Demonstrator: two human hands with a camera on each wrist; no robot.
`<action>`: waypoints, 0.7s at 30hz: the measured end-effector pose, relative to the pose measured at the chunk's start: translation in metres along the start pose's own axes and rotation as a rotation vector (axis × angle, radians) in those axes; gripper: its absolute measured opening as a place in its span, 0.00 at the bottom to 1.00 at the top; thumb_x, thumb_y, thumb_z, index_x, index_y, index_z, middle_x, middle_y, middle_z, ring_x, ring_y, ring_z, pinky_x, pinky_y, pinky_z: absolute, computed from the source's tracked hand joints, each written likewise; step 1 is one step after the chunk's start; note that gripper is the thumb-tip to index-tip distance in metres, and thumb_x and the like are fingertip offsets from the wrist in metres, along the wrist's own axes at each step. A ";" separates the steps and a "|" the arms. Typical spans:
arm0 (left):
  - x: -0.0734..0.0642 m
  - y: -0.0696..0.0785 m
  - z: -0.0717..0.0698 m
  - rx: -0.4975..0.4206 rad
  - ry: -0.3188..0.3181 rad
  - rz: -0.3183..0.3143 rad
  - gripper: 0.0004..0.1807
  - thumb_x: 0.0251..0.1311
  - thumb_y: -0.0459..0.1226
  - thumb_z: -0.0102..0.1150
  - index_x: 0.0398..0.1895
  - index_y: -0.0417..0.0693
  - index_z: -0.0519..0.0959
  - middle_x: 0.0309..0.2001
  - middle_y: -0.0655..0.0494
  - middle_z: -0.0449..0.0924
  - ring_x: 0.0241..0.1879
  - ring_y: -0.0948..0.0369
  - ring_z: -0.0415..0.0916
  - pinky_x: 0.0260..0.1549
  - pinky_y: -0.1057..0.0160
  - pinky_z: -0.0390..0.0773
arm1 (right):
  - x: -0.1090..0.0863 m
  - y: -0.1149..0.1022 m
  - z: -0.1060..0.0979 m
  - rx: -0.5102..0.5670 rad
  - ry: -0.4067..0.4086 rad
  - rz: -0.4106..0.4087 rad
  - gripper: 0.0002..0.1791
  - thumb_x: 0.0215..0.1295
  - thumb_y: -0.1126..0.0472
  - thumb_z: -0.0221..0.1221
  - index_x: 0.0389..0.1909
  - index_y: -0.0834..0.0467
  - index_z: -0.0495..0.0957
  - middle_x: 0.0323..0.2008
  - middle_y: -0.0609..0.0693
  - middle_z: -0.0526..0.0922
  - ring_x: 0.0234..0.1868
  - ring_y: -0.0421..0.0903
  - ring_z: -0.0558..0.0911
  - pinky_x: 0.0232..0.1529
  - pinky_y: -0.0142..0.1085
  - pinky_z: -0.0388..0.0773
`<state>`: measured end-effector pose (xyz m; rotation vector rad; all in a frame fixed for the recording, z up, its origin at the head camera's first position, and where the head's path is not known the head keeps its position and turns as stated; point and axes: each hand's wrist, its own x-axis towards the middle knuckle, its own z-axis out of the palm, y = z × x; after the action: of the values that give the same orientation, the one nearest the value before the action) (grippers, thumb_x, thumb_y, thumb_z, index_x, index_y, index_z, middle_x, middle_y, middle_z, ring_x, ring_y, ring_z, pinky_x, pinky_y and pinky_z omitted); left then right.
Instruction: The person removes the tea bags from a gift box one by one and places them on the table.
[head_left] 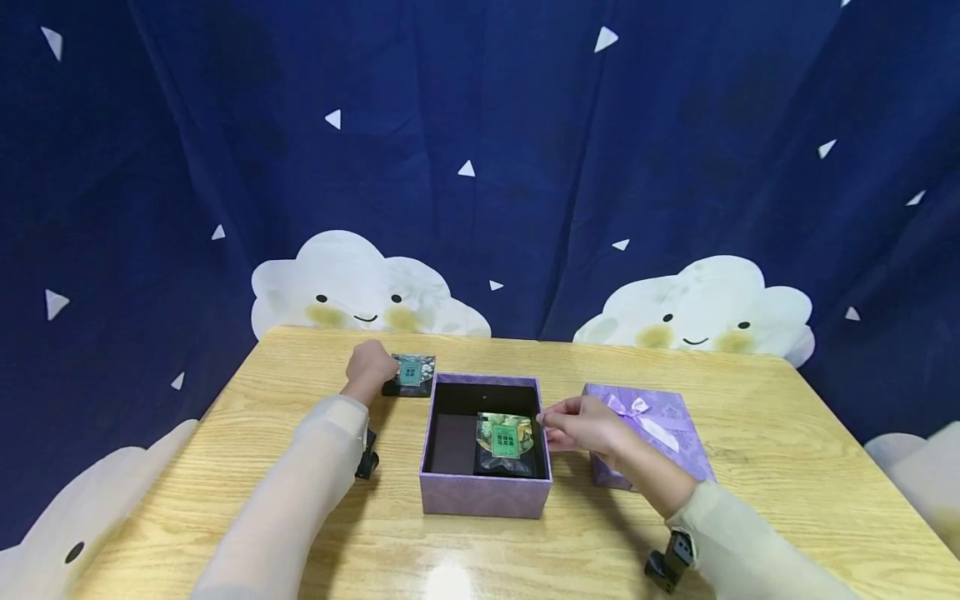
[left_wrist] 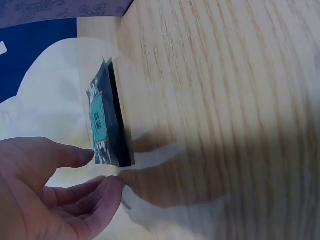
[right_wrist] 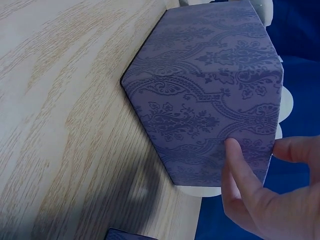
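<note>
A purple patterned gift box (head_left: 483,496) stands uncovered on the table. Inside, a black packet with a green label (head_left: 506,442) lies on the right side. My right hand (head_left: 585,423) pinches the box's right wall; in the right wrist view the thumb is at the rim and the fingers (right_wrist: 242,167) lie against the outer side. Beyond the box's left side is a second dark packet with a teal label (head_left: 410,375). My left hand (head_left: 370,367) is at this packet's near end, thumb and fingers apart; in the left wrist view the thumb tip reaches the packet's edge (left_wrist: 107,120).
To the right of the box lies its purple lid (head_left: 678,417) with a ribbon bow (head_left: 633,408), partly behind my right hand. The wooden table (head_left: 285,392) ends at a dark blue curtain (head_left: 517,167) with cloud prints. Small black cameras are strapped to both wrists.
</note>
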<state>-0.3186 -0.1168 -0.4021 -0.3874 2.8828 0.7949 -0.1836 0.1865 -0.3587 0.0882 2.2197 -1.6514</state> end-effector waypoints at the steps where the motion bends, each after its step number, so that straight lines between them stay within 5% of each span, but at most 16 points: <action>1: -0.001 -0.001 -0.001 0.006 0.004 -0.001 0.17 0.54 0.32 0.49 0.11 0.51 0.59 0.16 0.56 0.60 0.17 0.61 0.60 0.13 0.68 0.60 | 0.000 0.000 0.000 0.001 -0.002 0.000 0.16 0.67 0.68 0.51 0.49 0.78 0.70 0.33 0.51 0.81 0.26 0.33 0.79 0.40 0.33 0.85; 6: -0.004 -0.004 -0.010 0.010 0.022 0.029 0.16 0.56 0.36 0.52 0.13 0.49 0.62 0.25 0.50 0.69 0.21 0.60 0.64 0.14 0.67 0.63 | 0.000 0.001 -0.001 0.013 -0.020 -0.002 0.17 0.67 0.67 0.50 0.49 0.78 0.69 0.34 0.53 0.81 0.26 0.33 0.80 0.41 0.33 0.85; 13: -0.011 -0.010 -0.022 -0.103 -0.009 0.141 0.26 0.60 0.40 0.56 0.07 0.52 0.58 0.09 0.63 0.51 0.13 0.65 0.49 0.17 0.69 0.60 | 0.002 0.001 -0.004 0.026 -0.051 -0.011 0.19 0.67 0.66 0.50 0.51 0.79 0.68 0.36 0.55 0.82 0.29 0.35 0.82 0.42 0.33 0.85; 15: -0.015 -0.010 -0.025 -0.137 -0.021 0.152 0.23 0.60 0.41 0.56 0.08 0.49 0.63 0.10 0.64 0.55 0.14 0.66 0.52 0.19 0.68 0.62 | 0.002 0.001 -0.004 0.033 -0.059 -0.010 0.20 0.67 0.66 0.51 0.52 0.79 0.67 0.37 0.56 0.82 0.30 0.35 0.83 0.43 0.33 0.85; 18: -0.023 -0.009 -0.031 -0.162 -0.043 0.150 0.16 0.61 0.43 0.56 0.21 0.40 0.76 0.20 0.56 0.71 0.22 0.61 0.65 0.29 0.65 0.72 | 0.002 0.002 -0.005 0.053 -0.071 -0.006 0.20 0.67 0.66 0.50 0.52 0.80 0.66 0.37 0.55 0.83 0.30 0.35 0.83 0.43 0.33 0.85; 21: -0.035 -0.006 -0.037 -0.223 -0.089 0.139 0.20 0.63 0.44 0.56 0.46 0.35 0.78 0.42 0.44 0.81 0.41 0.53 0.77 0.44 0.56 0.80 | 0.002 0.003 -0.005 0.068 -0.080 -0.006 0.21 0.67 0.66 0.51 0.53 0.80 0.66 0.36 0.54 0.83 0.30 0.35 0.83 0.43 0.33 0.85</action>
<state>-0.2854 -0.1341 -0.3667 -0.1684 2.7696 1.1311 -0.1860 0.1921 -0.3609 0.0328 2.1074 -1.7029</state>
